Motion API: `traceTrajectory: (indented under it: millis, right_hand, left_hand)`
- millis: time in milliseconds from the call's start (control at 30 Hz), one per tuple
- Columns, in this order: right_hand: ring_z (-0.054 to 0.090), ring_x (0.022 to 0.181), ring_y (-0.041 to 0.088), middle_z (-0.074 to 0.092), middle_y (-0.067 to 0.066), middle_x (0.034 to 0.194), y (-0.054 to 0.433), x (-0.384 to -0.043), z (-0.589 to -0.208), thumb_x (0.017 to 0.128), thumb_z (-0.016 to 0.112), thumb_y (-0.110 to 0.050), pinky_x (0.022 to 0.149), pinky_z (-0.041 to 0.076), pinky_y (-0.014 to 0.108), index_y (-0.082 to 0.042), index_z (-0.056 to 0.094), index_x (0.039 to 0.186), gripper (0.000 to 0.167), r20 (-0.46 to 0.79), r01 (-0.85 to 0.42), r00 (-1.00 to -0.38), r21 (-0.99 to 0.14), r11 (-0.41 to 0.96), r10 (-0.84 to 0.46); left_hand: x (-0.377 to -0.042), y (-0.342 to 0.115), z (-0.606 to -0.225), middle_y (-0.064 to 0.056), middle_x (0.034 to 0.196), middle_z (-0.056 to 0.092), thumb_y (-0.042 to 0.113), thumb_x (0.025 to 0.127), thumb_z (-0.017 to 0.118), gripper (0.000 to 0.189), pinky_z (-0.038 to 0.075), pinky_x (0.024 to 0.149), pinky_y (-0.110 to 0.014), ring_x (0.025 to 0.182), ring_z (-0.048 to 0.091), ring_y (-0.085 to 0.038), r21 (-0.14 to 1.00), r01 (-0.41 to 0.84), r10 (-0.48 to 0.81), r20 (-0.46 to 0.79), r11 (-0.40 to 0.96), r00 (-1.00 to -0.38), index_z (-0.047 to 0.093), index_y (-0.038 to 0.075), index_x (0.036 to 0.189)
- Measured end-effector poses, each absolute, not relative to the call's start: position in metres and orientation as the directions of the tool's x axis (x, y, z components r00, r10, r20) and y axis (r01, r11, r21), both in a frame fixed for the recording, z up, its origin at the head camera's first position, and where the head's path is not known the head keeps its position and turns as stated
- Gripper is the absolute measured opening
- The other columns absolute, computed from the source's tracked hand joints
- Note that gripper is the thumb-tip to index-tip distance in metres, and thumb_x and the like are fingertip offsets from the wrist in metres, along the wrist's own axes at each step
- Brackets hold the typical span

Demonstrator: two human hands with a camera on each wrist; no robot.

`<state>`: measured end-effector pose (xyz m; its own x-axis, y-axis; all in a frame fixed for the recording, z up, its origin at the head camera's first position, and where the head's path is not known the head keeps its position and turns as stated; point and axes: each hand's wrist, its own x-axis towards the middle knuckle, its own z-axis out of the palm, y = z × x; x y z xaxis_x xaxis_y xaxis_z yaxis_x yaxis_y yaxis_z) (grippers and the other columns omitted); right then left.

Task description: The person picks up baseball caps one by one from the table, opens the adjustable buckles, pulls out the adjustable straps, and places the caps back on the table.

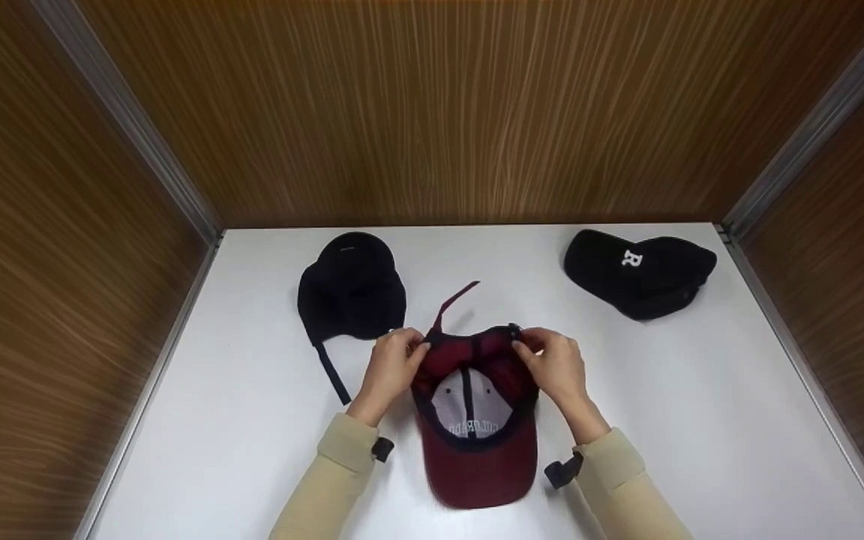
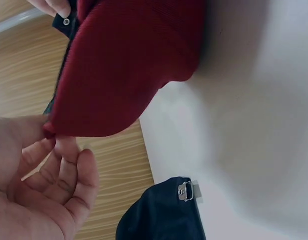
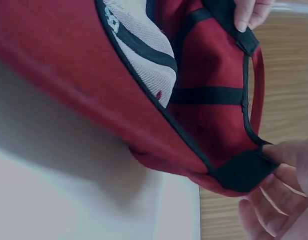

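Pinching the red cap (image 1: 477,409) by its back rim (image 1: 469,337) with your left hand (image 1: 393,365) and right hand (image 1: 558,367), you have it at the near middle of the counter (image 1: 709,420), brim (image 1: 481,481) toward you. Since you grip only the edge, one corner could slip out and let it drop lopsided; if you swing it left, the loose red strap (image 1: 447,304) might catch on the dark cap (image 1: 351,292) just beyond your left hand.

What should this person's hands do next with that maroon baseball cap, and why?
Probably the left hand should draw the loose red strap across toward the right hand: both hands pinch the back edge of the maroon baseball cap, and the strap's tip sticks out free.
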<state>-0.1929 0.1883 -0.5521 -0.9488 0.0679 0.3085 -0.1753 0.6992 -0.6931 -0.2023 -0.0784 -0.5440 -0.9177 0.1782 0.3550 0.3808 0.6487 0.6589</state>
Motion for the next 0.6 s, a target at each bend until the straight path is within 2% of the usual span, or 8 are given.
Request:
traceTrajectory:
  millis: [267,433,600]
  right_hand:
    - [0.068,0.080,0.024,0.070,0.005,0.084,0.204,-0.176,-0.558,0.087,0.077,-0.023,0.073,0.052,0.044,0.002,0.069,0.110,0.035,0.136,-0.095,-0.991,-0.752,0.652,0.012]
    - [0.069,0.087,0.027,0.070,0.008,0.091,0.214,-0.163,-0.563,0.088,0.075,-0.026,0.075,0.055,0.041,0.006,0.065,0.115,0.043,-0.002,-0.013,-1.000,-0.792,0.610,-0.023]
    - [0.069,0.074,0.027,0.068,0.009,0.087,0.220,-0.151,-0.565,0.090,0.073,-0.024,0.064,0.057,0.037,0.003,0.066,0.100,0.030,-0.142,0.075,-0.986,-0.845,0.530,-0.088]
  left_hand:
    - [-0.206,-0.078,-0.549,-0.002,0.075,0.064,0.007,0.090,0.070,0.007,0.051,0.065,-0.031,0.068,0.060,-0.014,0.752,0.319,0.101,0.323,0.577,-0.941,0.069,0.003,0.084]
    - [-0.206,-0.079,-0.550,-0.003,0.075,0.064,0.007,0.089,0.071,0.006,0.051,0.066,-0.032,0.068,0.060,-0.015,0.771,0.294,0.083,0.301,0.565,-0.950,0.069,0.002,0.085]
    - [-0.207,-0.079,-0.549,-0.002,0.075,0.065,0.007,0.089,0.071,0.006,0.050,0.066,-0.031,0.069,0.060,-0.015,0.771,0.278,0.087,0.280,0.573,-0.956,0.071,0.002,0.092]
